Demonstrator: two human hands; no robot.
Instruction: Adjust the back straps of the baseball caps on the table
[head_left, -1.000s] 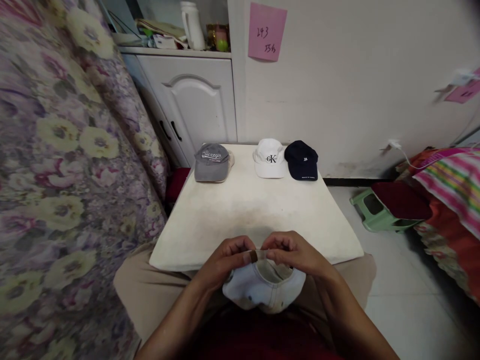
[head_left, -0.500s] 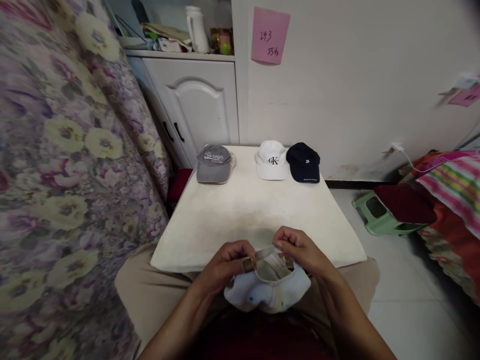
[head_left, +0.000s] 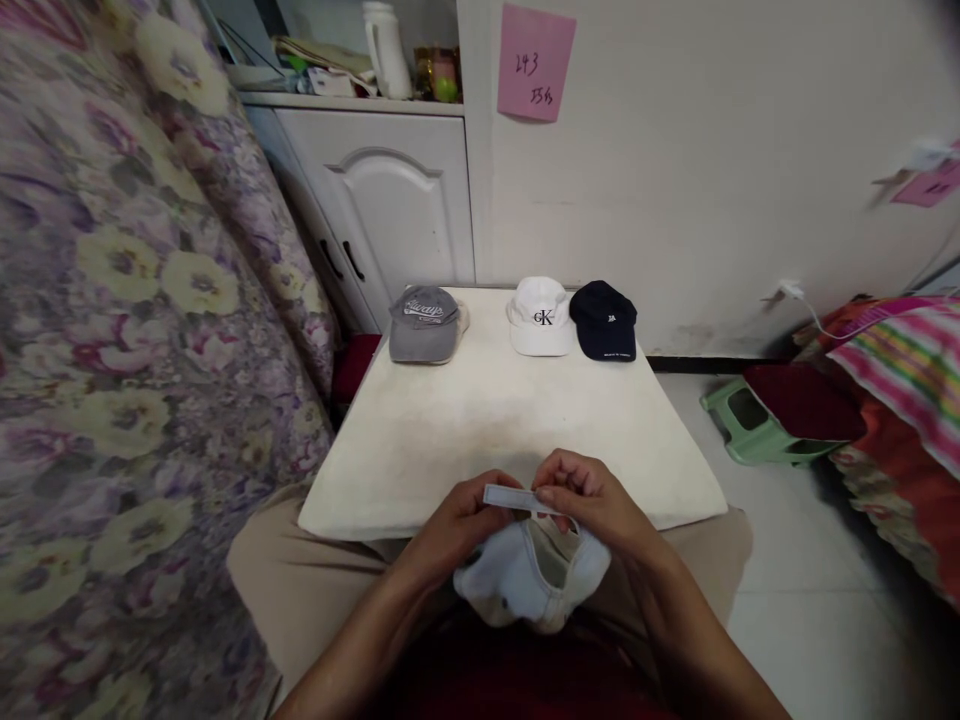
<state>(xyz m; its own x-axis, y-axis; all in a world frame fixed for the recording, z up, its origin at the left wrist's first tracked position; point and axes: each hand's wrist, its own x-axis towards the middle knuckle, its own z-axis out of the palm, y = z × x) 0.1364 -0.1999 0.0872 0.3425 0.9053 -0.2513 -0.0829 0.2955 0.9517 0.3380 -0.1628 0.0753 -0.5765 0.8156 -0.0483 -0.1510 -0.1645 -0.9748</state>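
The right hand (head_left: 589,503) has its grip pinched on the cap (head_left: 510,575) strap (head_left: 508,498); the left hand (head_left: 456,522) curls by the strap's left end, its hold unclear.

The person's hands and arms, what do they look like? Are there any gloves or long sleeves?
No gloves! The left hand and right hand are both bare, with no ring or watch that I can see. No sleeves show on the left forearm or right forearm either. Dark red clothing shows between them.
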